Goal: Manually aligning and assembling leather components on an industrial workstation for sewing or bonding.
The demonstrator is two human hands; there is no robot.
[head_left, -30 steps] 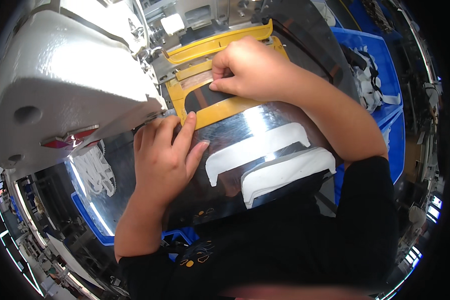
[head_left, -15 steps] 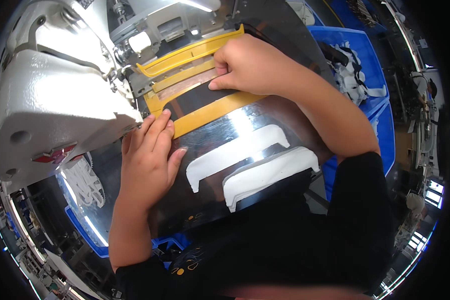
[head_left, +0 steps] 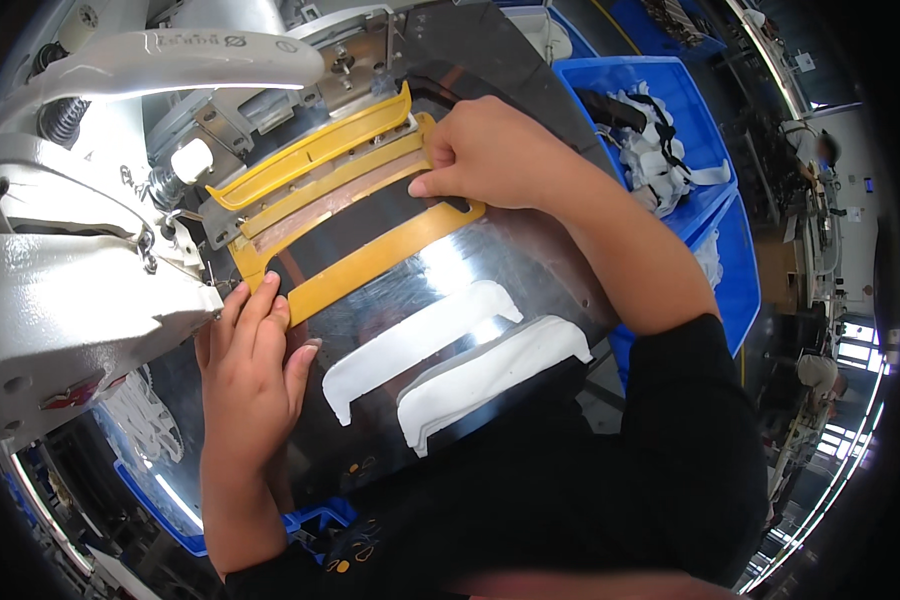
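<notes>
A yellow template frame [head_left: 365,247] with a long dark opening lies on the shiny metal table, beside the sewing machine head. My left hand [head_left: 253,365] rests at its left end, fingers stretched out and fingertips touching the corner near the machine's needle area. At the right end, my right hand [head_left: 500,155] is closed with curled fingers and a bent thumb round the frame's end; part of the grip is hidden. Behind the opening runs a pinkish strip [head_left: 320,205], and a raised yellow flap [head_left: 315,150] stands along the far side.
The white sewing machine [head_left: 80,320] fills the left. Near me lie a single white curved piece [head_left: 420,345] and a stack of similar white pieces [head_left: 490,375]. A blue bin [head_left: 715,130] with white and black pieces stands at right; white scraps [head_left: 140,415] lie at lower left.
The whole view has shifted, so the frame and white pieces appear lower and further left. My right hand sits slightly further right on the frame, uncovering its right end. My left hand stays at the corner.
</notes>
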